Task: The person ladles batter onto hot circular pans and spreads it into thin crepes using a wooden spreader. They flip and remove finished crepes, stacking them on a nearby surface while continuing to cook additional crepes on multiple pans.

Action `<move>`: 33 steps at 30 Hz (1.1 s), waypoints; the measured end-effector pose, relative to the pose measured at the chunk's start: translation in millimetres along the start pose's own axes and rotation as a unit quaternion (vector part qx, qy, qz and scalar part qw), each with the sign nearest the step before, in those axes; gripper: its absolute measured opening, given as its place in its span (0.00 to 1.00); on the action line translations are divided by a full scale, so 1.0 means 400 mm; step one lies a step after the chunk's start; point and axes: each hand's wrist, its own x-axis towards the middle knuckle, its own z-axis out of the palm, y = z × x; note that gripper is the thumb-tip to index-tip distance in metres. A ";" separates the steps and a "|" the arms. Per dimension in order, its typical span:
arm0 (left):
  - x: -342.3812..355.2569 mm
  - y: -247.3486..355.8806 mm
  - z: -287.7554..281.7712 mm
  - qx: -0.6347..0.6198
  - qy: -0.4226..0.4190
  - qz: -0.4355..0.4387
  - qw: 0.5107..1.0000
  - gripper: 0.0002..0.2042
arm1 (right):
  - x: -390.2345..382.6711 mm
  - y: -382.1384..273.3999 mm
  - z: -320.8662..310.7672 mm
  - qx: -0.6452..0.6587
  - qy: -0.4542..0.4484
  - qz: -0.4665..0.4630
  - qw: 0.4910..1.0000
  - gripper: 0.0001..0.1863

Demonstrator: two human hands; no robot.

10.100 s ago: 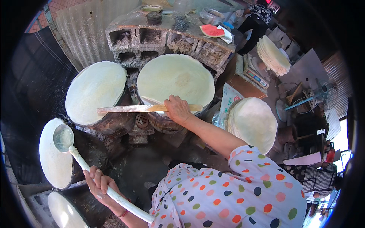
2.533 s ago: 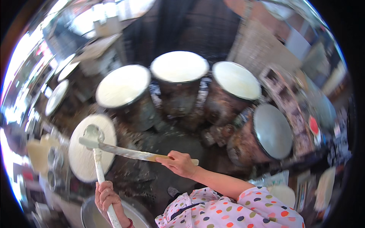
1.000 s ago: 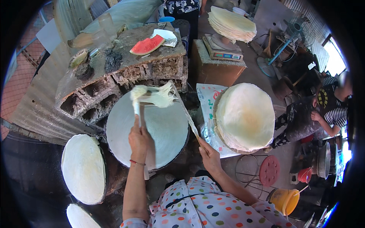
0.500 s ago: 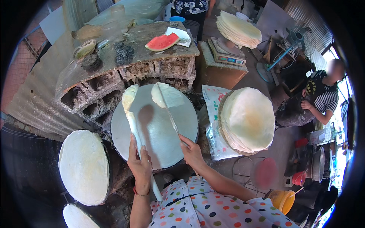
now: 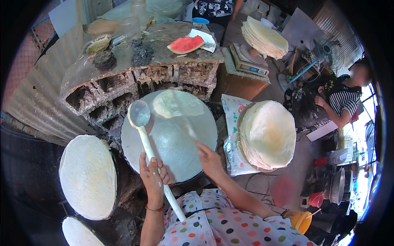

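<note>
In front of me is a large round pale griddle (image 5: 164,147). A patch of white batter (image 5: 174,104) lies wet on its far part. My left hand (image 5: 154,177) is closed round the long white handle of a ladle (image 5: 144,137). The ladle's batter-smeared bowl (image 5: 140,113) hangs over the griddle's left side, left of the batter patch. My right hand (image 5: 210,160) grips a thin spreading stick (image 5: 191,132) above the griddle's right side. Motion blurs the stick, and its far end at the batter is hard to make out.
Round flatbread sheets are stacked (image 5: 269,133) on the right. Another round sheet (image 5: 88,177) lies at left. Beyond the griddle, a rough stove ledge (image 5: 160,41) holds a watermelon slice (image 5: 185,44). A scale (image 5: 250,65) stands at the back; a person (image 5: 334,102) sits far right.
The ladle's bowl has turned from edge-on to show its round face. Batter has spread wider across the griddle's far part. My right hand has swept the stick, and the view has shifted slightly.
</note>
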 end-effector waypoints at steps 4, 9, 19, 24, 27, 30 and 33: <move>0.001 0.017 -0.005 -0.011 -0.012 0.015 1.000 0.13 | 0.023 -0.086 0.070 0.013 -0.097 0.054 0.994 0.18; 0.004 0.043 -0.009 -0.004 0.007 0.013 1.000 0.15 | 0.022 -0.125 -0.005 -0.214 -0.129 -0.020 0.968 0.19; 0.009 0.045 -0.010 0.022 0.040 0.069 0.997 0.20 | 0.072 -0.045 0.009 0.009 -0.181 -0.049 0.982 0.19; 0.001 0.043 -0.048 0.032 0.043 0.074 0.996 0.22 | 0.081 -0.157 -0.092 -0.279 -0.179 0.001 0.943 0.18; -0.009 0.043 -0.052 0.045 0.051 0.098 0.993 0.23 | 0.177 -0.049 -0.110 -0.117 -0.081 -0.008 0.990 0.17; -0.022 0.054 -0.059 0.055 0.045 0.095 0.993 0.23 | 0.221 -0.046 -0.073 -0.053 -0.157 -0.050 0.985 0.18; -0.038 0.058 -0.076 0.063 0.049 0.092 0.993 0.24 | 0.157 -0.047 -0.032 -0.014 -0.264 -0.114 0.958 0.18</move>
